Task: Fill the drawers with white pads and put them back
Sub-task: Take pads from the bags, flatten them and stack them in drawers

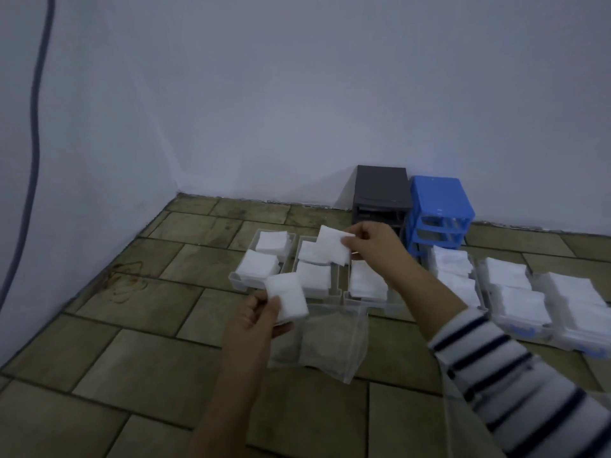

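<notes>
Nearest, bare floor tiles (148, 352) are lying open below and to the left of the left hand (254, 320). That hand is pinching a stack of white pads (287, 297) between thumb and curled fingers, just above an empty clear drawer (330, 342) sitting under its fingertips. Beyond it, the right hand (373, 246), reaching from a striped sleeve (515, 385), is pinching a single pad (334, 244) at its edge over three grey-rimmed drawers (238, 279) lying side by side, each holding piles of pads. To the right of that wrist, more filled clear drawers (515, 292) are crowding the floor. Farther off, against the wall (297, 94), a dark cabinet (380, 190) and a blue cabinet (436, 200) are standing touching.
</notes>
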